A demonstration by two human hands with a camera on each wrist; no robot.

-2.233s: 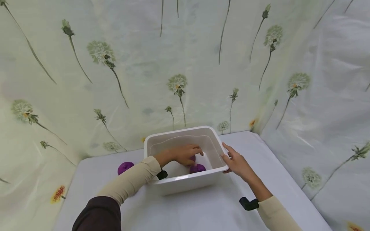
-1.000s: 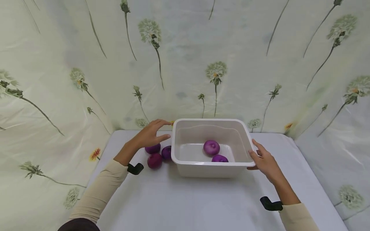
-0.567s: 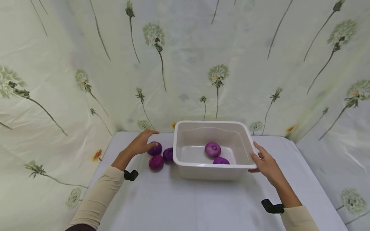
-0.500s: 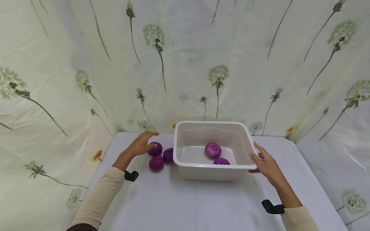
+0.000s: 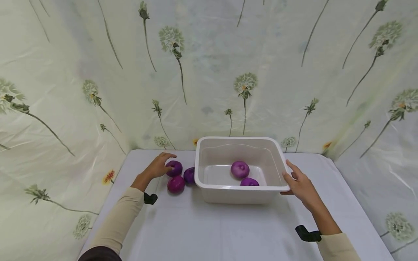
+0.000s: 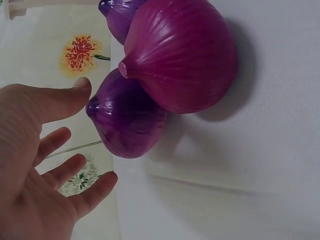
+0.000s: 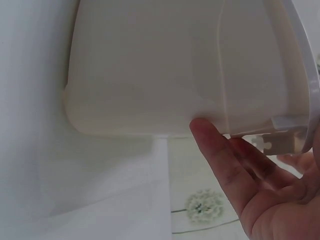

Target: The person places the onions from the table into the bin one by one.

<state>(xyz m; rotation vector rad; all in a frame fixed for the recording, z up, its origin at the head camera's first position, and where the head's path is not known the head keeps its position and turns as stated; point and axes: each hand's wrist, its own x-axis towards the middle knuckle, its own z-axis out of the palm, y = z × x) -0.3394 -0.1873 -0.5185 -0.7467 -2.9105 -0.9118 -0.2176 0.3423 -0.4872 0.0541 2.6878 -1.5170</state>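
Note:
My left hand is beside a dark purple onion, fingers spread around its far-left side. In the left wrist view, the thumb is next to this onion's tip, while the other fingers stand apart from it. Two more onions sit close by: a magenta onion in front and a dark purple onion against the tub's left side. The white plastic tub contains two purple onions, one mid-floor and one partly hidden by the front wall. My right hand holds the tub's right rim.
A white cloth covers the table. Flower-printed sheeting rises behind it and on both sides. The tub stands near the back edge. Each wrist carries a black mount, such as the right mount.
My left hand has come out of the tub and moved left to the loose onions, lately sinking slightly toward the rear one. The head view has shifted. My right hand stays on the rim.

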